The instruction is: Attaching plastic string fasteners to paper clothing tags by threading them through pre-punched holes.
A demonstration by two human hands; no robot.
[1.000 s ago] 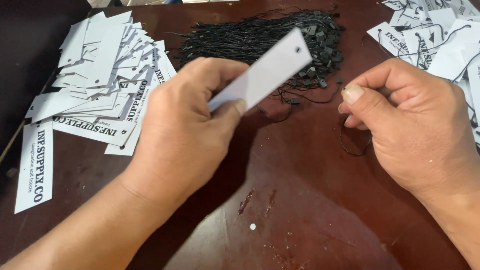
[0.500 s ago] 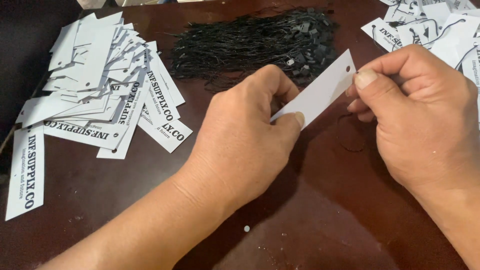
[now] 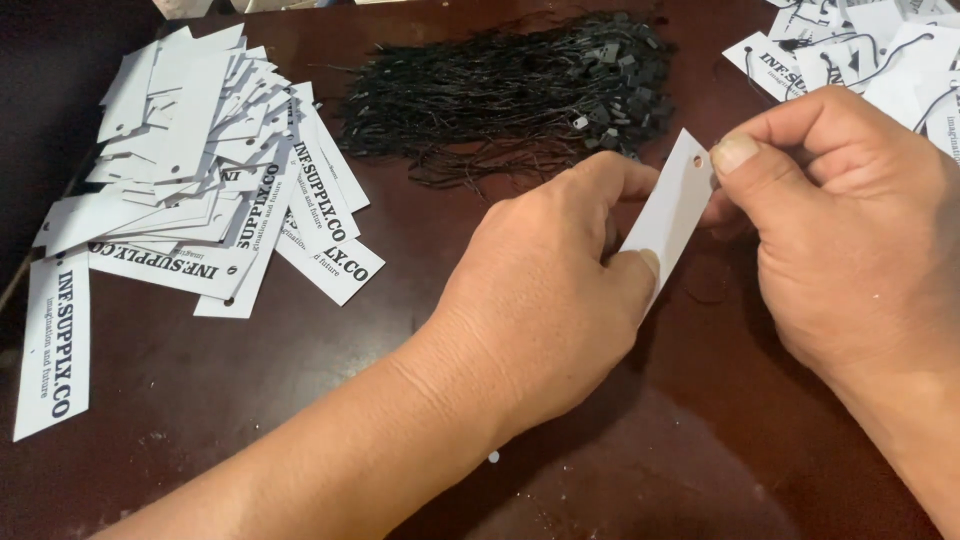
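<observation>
My left hand point(image 3: 555, 290) pinches a blank white paper tag point(image 3: 668, 215) by its lower end, holding it up over the dark wooden table point(image 3: 250, 400). A small punched hole sits near the tag's top corner. My right hand point(image 3: 850, 230) is closed at that top end, thumb and fingers touching the tag beside the hole. A thin black string loop point(image 3: 708, 285) hangs just below the right hand's fingers; whether they grip it is hidden. Behind the hands lies a bundle of black string fasteners point(image 3: 510, 90).
A loose heap of white printed tags point(image 3: 200, 170) covers the table's left side, with one long tag point(image 3: 55, 340) lying apart near the left edge. More tags with black strings attached point(image 3: 860, 55) lie at the back right.
Both hands and the tag have shifted right and come together. The right hand, apart from the tag a second ago, now touches its holed end, and the tag stands steeper.
</observation>
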